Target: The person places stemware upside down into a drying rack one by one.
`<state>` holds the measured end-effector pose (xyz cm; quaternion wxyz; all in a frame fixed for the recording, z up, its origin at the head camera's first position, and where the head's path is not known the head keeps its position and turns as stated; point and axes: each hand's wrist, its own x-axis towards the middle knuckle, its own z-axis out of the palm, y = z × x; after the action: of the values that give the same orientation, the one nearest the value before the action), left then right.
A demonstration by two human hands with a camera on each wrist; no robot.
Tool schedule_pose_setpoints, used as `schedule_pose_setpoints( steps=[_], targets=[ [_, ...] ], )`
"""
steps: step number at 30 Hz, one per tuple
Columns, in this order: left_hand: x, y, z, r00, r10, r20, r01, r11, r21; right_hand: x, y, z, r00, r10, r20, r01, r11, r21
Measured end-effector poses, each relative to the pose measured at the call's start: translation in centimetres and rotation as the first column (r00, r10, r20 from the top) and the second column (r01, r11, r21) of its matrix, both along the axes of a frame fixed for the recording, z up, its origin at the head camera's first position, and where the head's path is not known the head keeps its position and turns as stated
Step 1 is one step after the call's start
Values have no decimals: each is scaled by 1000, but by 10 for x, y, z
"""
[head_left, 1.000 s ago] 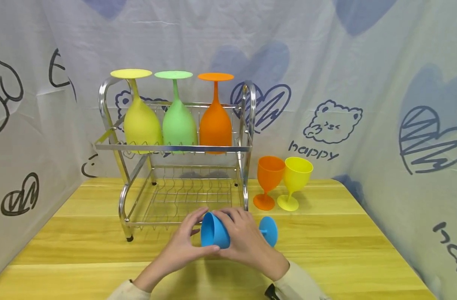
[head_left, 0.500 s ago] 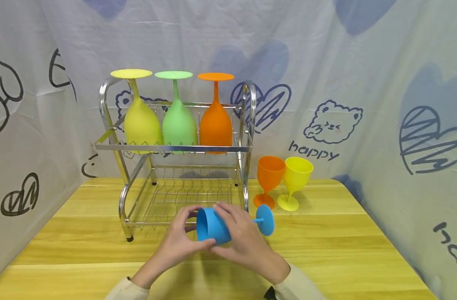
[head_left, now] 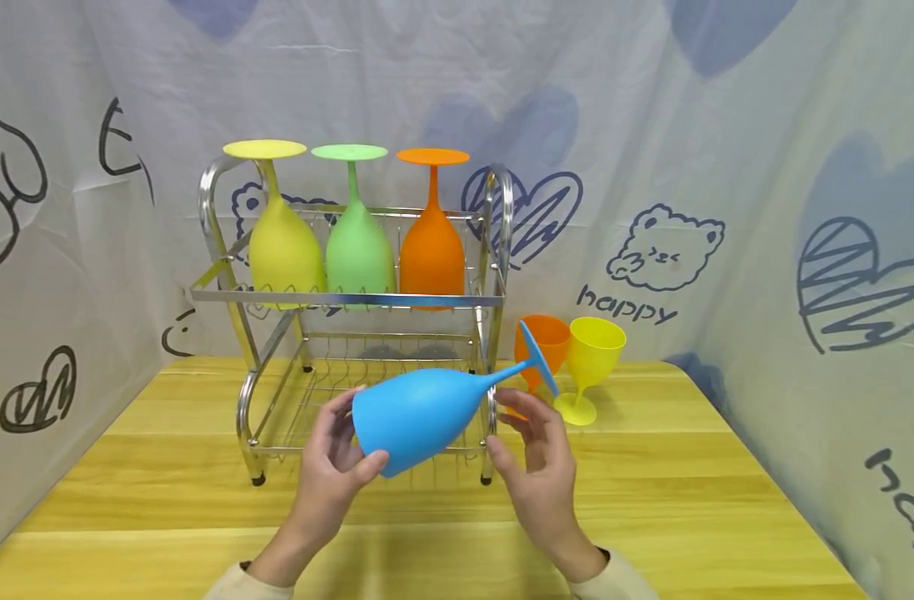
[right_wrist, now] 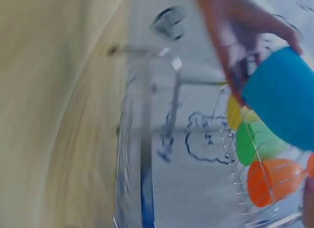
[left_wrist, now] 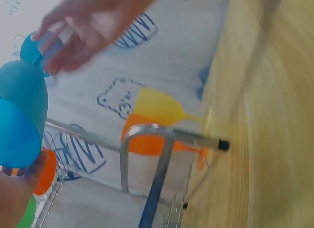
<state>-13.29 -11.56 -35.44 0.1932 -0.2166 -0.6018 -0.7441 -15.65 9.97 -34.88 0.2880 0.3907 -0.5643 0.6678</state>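
My left hand (head_left: 329, 475) grips a blue plastic goblet (head_left: 419, 417) by its bowl near the rim, thumb on the near side. The goblet is held on its side above the table, its mouth to the left and down, its foot up at the right. Loosely bent, my right hand (head_left: 539, 475) stands just below the stem and foot, thumb and fingers spread apart. In the left wrist view its fingers overlap the blue foot (left_wrist: 30, 49). The right wrist view shows the left hand (right_wrist: 240, 37) at the bowl's rim.
Behind the goblet stands a two-tier metal dish rack (head_left: 352, 297). Upside down on its top tier are yellow (head_left: 284, 250), green (head_left: 359, 254) and orange (head_left: 432, 254) goblets. An orange goblet (head_left: 542, 333) and a yellow goblet (head_left: 595, 346) stand upright right of the rack.
The blue goblet has risen off the table area, its foot swinging up to the right. My right hand has left the bowl and moved right to near the stem; the left keeps its grip.
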Motion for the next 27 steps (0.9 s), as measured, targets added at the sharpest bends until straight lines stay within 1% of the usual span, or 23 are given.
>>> schedule_pose_setpoints(
  steps=[1, 2, 3, 4, 5, 6, 7, 9, 10, 14, 18, 20, 23, 27],
  targets=[
    [1, 1, 2, 999, -21, 24, 20, 999, 26, 0, 1, 2, 991, 76, 113, -74, 997, -21],
    [2, 2, 3, 998, -43, 43, 41, 998, 47, 0, 2, 4, 964, 152, 220, -145, 988, -49],
    [3, 3, 4, 996, -61, 62, 57, 996, 64, 0, 3, 6, 924, 217, 315, -202, 976, -79],
    [3, 3, 4, 994, -77, 79, 71, 994, 80, -1, 4, 8, 879, 277, 388, -256, 961, -106],
    [4, 4, 4, 992, -93, 90, 84, 992, 93, -1, 4, 10, 838, 322, 441, -299, 946, -123],
    [4, 5, 5, 989, -106, 100, 96, 990, 103, -2, 5, 11, 807, 354, 473, -333, 934, -131],
    [4, 5, 5, 987, -120, 109, 108, 988, 110, -3, 5, 12, 783, 384, 489, -366, 920, -136],
    [5, 6, 5, 982, -145, 122, 130, 984, 125, -4, 5, 14, 753, 425, 503, -413, 900, -142],
    [5, 6, 6, 980, -153, 125, 137, 982, 129, -4, 5, 14, 742, 444, 502, -434, 889, -146],
    [5, 7, 7, 976, -171, 132, 153, 979, 132, -4, 3, 15, 722, 489, 489, -477, 864, -160],
    [5, 8, 7, 975, -176, 135, 159, 978, 132, -6, 0, 15, 724, 492, 483, -487, 861, -147],
    [5, 8, 6, 973, -183, 141, 165, 977, 134, -6, -1, 15, 731, 476, 489, -476, 869, -134],
    [4, 8, 4, 964, -216, 152, 195, 970, 146, -6, -1, 15, 747, 437, 501, -447, 888, -107],
    [2, 4, 1, 948, -281, 152, 259, 955, 147, -6, 2, 18, 782, 370, 501, -402, 914, -48]
  ],
)
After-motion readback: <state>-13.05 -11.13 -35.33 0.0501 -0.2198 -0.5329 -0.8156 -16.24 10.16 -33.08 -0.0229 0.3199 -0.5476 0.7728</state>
